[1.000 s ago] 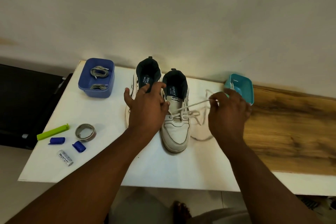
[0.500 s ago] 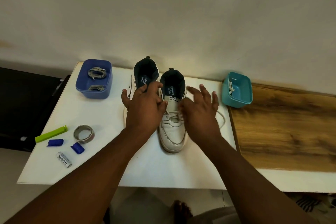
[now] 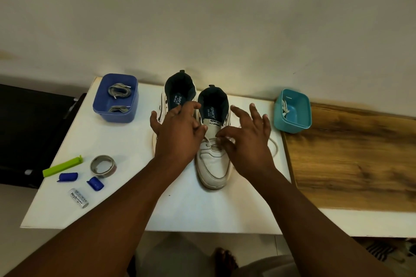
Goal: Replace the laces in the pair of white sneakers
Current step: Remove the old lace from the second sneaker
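Right hand [image 3: 245,139] back at white lace [image 3: 210,141], fingers spread; left hand [image 3: 177,135] covers left sneaker [image 3: 177,96], relaxed.

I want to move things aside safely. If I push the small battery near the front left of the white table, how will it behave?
The battery lies on its side and is cylindrical, so it would probably roll rather than slide. The white table looks smooth, and its front edge is close, so it could roll off. It seems rigid and likely dense for its size.
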`<state>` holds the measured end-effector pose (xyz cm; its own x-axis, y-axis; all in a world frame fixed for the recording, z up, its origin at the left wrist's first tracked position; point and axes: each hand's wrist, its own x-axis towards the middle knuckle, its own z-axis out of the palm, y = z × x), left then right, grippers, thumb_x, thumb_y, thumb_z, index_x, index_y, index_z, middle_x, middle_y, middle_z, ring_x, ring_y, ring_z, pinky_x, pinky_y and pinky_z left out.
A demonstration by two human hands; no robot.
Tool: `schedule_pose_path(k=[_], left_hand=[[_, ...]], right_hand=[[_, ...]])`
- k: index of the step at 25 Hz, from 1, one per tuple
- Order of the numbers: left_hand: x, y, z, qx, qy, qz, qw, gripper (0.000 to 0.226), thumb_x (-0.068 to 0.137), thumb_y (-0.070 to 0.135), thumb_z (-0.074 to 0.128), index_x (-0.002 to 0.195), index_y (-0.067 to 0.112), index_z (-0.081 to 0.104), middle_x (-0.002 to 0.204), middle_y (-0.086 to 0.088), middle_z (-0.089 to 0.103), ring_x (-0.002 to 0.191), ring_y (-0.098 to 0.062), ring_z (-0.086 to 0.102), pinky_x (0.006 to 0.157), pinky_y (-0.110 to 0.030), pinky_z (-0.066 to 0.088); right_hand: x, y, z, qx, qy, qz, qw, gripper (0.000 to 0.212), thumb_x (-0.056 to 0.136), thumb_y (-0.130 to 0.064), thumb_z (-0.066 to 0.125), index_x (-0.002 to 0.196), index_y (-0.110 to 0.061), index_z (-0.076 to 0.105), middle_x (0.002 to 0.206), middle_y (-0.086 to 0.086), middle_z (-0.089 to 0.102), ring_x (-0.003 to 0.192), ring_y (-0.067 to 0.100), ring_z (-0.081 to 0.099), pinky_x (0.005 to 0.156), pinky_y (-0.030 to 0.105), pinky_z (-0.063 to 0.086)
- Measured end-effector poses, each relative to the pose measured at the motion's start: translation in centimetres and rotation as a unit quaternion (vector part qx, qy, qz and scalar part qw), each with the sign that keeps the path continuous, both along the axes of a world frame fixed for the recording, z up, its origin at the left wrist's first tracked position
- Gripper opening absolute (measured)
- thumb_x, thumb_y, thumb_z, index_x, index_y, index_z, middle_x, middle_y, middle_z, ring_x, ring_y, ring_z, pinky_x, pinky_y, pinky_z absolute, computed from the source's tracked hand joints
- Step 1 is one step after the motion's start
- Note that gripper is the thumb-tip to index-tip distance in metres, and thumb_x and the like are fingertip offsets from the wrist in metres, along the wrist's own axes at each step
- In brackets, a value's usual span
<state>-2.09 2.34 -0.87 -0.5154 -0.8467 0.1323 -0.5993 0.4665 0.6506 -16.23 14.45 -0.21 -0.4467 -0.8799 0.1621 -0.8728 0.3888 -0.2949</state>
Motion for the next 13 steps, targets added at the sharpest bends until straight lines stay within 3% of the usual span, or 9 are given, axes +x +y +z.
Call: schedule_pose_path(k=[2,5,7,9,11,13], left_hand=[[0.0,0.0,0.0,-0.011,-0.003,-0.001,1.000,0.045,0.090,0.041,0.069,0.130,0.040,0.047,0.074,0.018,0.063,0.120,-0.011,0.055,0.119,-0.058,0.007],[0.2,-0.1,-0.1,-0.016,-0.009,0.005,1.000,0.042,0.091,0.040,0.068,0.129,0.040,0.048,0.073,0.019,0.061,0.123,-0.012,0.054,0.119,-0.058,0.006],[0.3,0.0,-0.1,-0.022,-0.014,0.002,1.000,0.036,0.092,0.040,0.065,0.126,0.041,0.051,0.079,0.019,0.064,0.129,-0.014,0.050,0.118,-0.058,0.004],[0.1,0.6,0.1,-0.050,-0.041,-0.012,0.998,0.032,0.091,0.042,0.063,0.123,0.042,0.056,0.102,0.015,0.066,0.139,-0.019,0.041,0.117,-0.060,0.003],[-0.2,1.3,0.3,-0.098,-0.080,-0.039,0.991,0.028,0.088,0.044,0.063,0.117,0.044,0.064,0.131,0.006,0.055,0.147,-0.026,0.028,0.117,-0.063,0.005],[-0.4,1.8,0.2,-0.144,-0.130,-0.061,0.979,0.023,0.087,0.048,0.058,0.106,0.043,0.069,0.151,0.001,0.040,0.152,-0.032,0.014,0.117,-0.066,0.004]], right_hand=[[-1.0,0.6,0.5,-0.021,0.008,-0.055,0.998,0.010,0.091,-0.031,0.075,0.098,-0.038,0.077,0.156,-0.001,0.047,0.155,0.036,0.021,0.123,0.063,0.008],[-3.8,2.2,1.5,-0.071,0.021,-0.165,0.983,0.010,0.092,-0.027,0.072,0.101,-0.032,0.074,0.141,0.002,0.059,0.141,0.033,0.044,0.115,0.065,0.027],[-4.9,3.1,1.7,-0.055,0.036,-0.213,0.975,0.010,0.094,-0.028,0.068,0.102,-0.030,0.072,0.132,0.003,0.062,0.132,0.032,0.051,0.112,0.063,0.033],[-4.7,3.4,1.1,0.011,0.053,-0.236,0.970,0.014,0.094,-0.028,0.064,0.104,-0.027,0.073,0.127,0.005,0.064,0.128,0.035,0.054,0.114,0.064,0.031],[-4.1,3.2,0.1,0.074,0.053,-0.241,0.966,0.021,0.095,-0.030,0.060,0.111,-0.027,0.074,0.134,0.008,0.060,0.134,0.040,0.048,0.118,0.066,0.024],[-3.5,2.6,0.0,0.047,0.028,-0.199,0.979,0.027,0.096,-0.029,0.061,0.121,-0.031,0.071,0.142,0.010,0.056,0.139,0.040,0.043,0.118,0.065,0.023]])
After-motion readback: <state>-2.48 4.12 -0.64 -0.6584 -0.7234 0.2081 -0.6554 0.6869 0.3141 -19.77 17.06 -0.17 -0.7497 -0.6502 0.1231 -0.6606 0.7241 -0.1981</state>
